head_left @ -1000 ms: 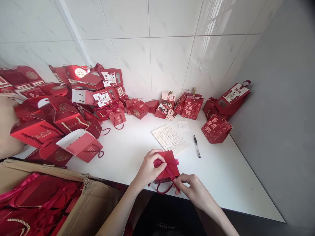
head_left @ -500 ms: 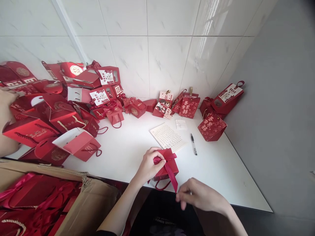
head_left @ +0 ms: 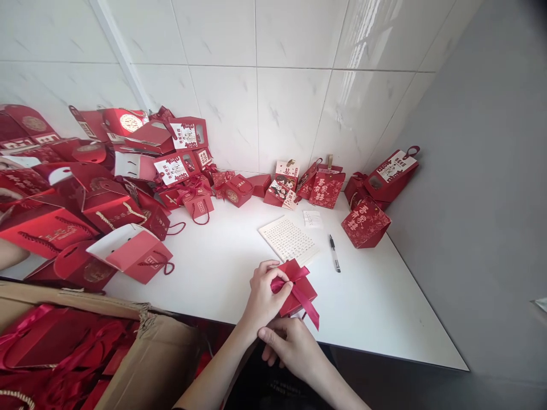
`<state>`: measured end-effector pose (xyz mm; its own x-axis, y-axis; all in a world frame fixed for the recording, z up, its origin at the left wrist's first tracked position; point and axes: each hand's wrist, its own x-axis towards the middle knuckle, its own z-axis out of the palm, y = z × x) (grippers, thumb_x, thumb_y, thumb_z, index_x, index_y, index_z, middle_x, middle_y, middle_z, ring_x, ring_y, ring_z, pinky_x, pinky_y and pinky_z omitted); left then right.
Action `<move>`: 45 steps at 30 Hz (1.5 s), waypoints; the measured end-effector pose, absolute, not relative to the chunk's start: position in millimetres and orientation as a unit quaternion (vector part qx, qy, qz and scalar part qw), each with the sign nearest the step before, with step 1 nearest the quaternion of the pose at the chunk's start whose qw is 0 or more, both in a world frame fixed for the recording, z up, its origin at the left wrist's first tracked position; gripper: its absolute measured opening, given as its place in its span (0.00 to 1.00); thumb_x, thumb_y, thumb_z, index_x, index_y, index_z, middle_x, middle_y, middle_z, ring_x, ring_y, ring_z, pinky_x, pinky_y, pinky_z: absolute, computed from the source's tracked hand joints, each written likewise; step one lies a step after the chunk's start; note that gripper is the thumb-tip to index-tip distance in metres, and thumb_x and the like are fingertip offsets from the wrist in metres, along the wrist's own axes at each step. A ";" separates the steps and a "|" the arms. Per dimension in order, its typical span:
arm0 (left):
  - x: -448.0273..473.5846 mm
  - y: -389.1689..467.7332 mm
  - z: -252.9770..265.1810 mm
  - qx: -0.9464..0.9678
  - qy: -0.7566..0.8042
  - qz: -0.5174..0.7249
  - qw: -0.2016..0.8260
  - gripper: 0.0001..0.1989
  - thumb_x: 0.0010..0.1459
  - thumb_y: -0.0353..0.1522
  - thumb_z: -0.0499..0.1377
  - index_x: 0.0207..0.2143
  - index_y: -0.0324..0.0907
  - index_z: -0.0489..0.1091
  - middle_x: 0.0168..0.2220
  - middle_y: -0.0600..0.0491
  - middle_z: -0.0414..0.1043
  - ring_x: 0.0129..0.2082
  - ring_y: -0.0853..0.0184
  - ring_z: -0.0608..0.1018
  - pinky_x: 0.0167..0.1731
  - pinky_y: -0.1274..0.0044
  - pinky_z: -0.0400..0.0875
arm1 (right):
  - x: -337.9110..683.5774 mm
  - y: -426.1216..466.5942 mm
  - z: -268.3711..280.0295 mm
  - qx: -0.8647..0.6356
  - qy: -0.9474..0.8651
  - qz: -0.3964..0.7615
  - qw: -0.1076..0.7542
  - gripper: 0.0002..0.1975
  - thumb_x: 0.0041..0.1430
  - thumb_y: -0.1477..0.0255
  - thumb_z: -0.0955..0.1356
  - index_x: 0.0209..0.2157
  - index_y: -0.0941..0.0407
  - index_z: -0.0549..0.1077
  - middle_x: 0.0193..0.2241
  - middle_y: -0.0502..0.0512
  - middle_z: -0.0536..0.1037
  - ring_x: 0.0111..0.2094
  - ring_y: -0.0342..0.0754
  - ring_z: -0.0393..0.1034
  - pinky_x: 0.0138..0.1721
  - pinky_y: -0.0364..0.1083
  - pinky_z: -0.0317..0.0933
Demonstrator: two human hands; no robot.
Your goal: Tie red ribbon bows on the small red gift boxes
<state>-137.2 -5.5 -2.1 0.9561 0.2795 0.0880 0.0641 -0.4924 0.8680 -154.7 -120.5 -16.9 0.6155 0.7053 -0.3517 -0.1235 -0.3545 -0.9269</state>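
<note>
A small red gift box point(head_left: 299, 304) with a crimson satin ribbon point(head_left: 308, 307) across its top stands near the table's front edge. My left hand point(head_left: 267, 293) rests at the box's left side, its thumb and forefinger pinching the ribbon's loop at the knot. One ribbon tail hangs loose over the front right corner. My right hand point(head_left: 293, 344) is just in front of the box, below my left wrist, thumb and fingers apart and loosely curled, with nothing visible in them. Part of the box's front is hidden behind my right hand.
Beyond the box lie a written notepad point(head_left: 288, 239), a pen point(head_left: 334, 253) and a white paper slip point(head_left: 313, 219). Many red gift boxes point(head_left: 145, 256) crowd the left, with another person's arm point(head_left: 11, 254) there. A cardboard carton point(head_left: 158, 353) of red boxes stands front left.
My right hand has let go of the ribbon tail and moved left, in front of the box. My left hand keeps its pinch. The other person's hand at far left has moved lower.
</note>
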 end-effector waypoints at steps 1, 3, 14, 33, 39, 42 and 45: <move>-137.0 -4.8 -1.2 0.857 0.103 0.104 0.494 0.02 0.52 0.30 0.57 0.27 0.43 0.68 0.46 0.50 0.63 0.53 0.58 0.65 0.53 0.62 0.57 | -152.7 -122.7 -15.8 -0.743 -0.207 0.380 0.510 0.23 0.59 0.53 0.62 0.28 0.60 0.73 0.22 0.55 0.76 0.21 0.45 0.70 0.20 0.40 0.58; -136.4 -3.7 0.9 0.858 0.110 0.091 0.494 0.02 0.51 0.30 0.58 0.26 0.44 0.69 0.47 0.50 0.63 0.53 0.57 0.65 0.53 0.62 0.57 | -149.4 -126.8 -13.7 -0.788 -0.218 0.355 0.453 0.22 0.60 0.56 0.62 0.25 0.59 0.73 0.21 0.55 0.76 0.20 0.46 0.70 0.23 0.42 0.60; -140.0 -7.3 6.9 0.847 0.146 0.070 0.506 0.02 0.52 0.30 0.57 0.27 0.42 0.68 0.50 0.48 0.60 0.57 0.54 0.61 0.55 0.57 0.52 | -168.2 -113.1 -28.9 -0.723 -0.199 0.312 0.583 0.29 0.60 0.49 0.56 0.31 0.61 0.70 0.25 0.57 0.74 0.20 0.44 0.66 0.16 0.39 0.57; -127.3 10.3 5.3 0.846 0.112 0.006 0.521 0.03 0.48 0.33 0.61 0.24 0.44 0.71 0.49 0.51 0.64 0.51 0.56 0.68 0.55 0.58 0.54 | -141.2 -161.9 -10.2 -0.694 -0.261 0.370 0.560 0.18 0.61 0.66 0.59 0.21 0.58 0.66 0.14 0.50 0.66 0.17 0.41 0.61 0.22 0.39 0.57; -127.9 10.3 6.4 0.847 0.112 0.004 0.520 0.03 0.47 0.33 0.62 0.23 0.44 0.72 0.48 0.51 0.65 0.50 0.56 0.69 0.56 0.58 0.55 | -139.6 -159.9 -4.2 -0.712 -0.300 0.392 0.500 0.14 0.59 0.73 0.59 0.20 0.58 0.66 0.15 0.49 0.68 0.17 0.41 0.63 0.21 0.38 0.55; -127.4 10.0 7.9 0.845 0.112 0.007 0.522 0.03 0.47 0.33 0.62 0.23 0.43 0.71 0.48 0.50 0.65 0.51 0.56 0.69 0.56 0.59 0.55 | -140.4 -160.0 -0.6 -0.715 -0.323 0.401 0.472 0.15 0.60 0.72 0.59 0.22 0.58 0.68 0.17 0.50 0.70 0.19 0.41 0.63 0.22 0.38 0.56; -126.2 11.0 7.7 0.846 0.114 0.008 0.521 0.03 0.47 0.33 0.61 0.23 0.43 0.71 0.48 0.50 0.65 0.51 0.55 0.68 0.55 0.59 0.56 | -138.3 -166.2 0.7 -0.725 -0.316 0.381 0.480 0.18 0.61 0.64 0.61 0.22 0.58 0.67 0.18 0.50 0.70 0.19 0.41 0.63 0.22 0.38 0.56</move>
